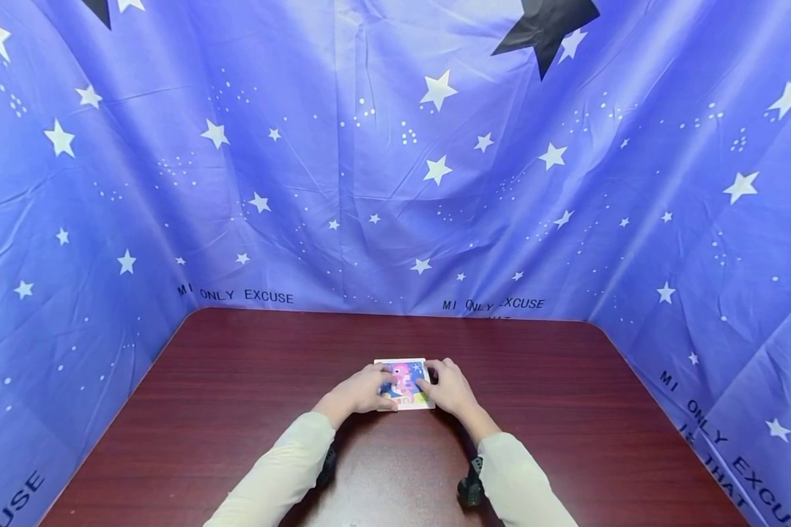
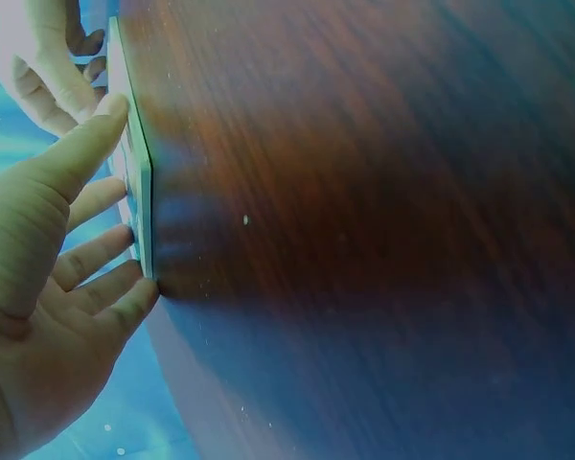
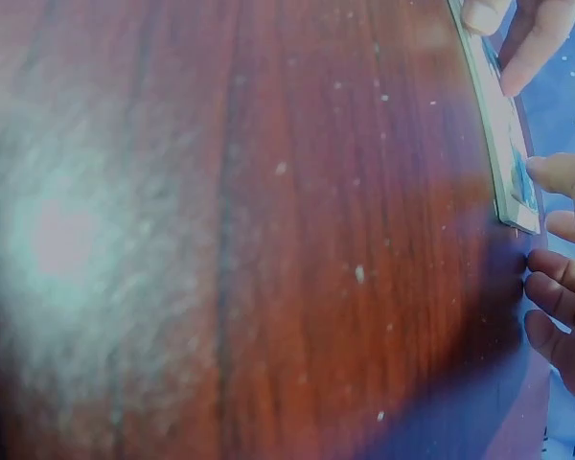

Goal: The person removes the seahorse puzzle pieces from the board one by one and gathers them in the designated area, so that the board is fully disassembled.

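Note:
A thin square picture board (image 1: 405,384) with a white border and a pink seahorse on blue lies flat on the table. My left hand (image 1: 364,388) rests at its left side, one fingertip over the picture and another at the near left corner. In the left wrist view the thumb touches the board's near edge (image 2: 146,225), and the fingers spread loosely along its left end. The right hand (image 1: 452,386) reaches the board from the right. Its thumb touches the picture face, while the other fingers extend past the right end, as the right wrist view shows.
The dark red wooden table (image 1: 560,424) spreads around the board. A blue curtain (image 1: 382,168) with white stars encloses it at the back and both sides. Black devices (image 1: 471,487) sit at the cuffs of the pale sleeves (image 1: 524,479).

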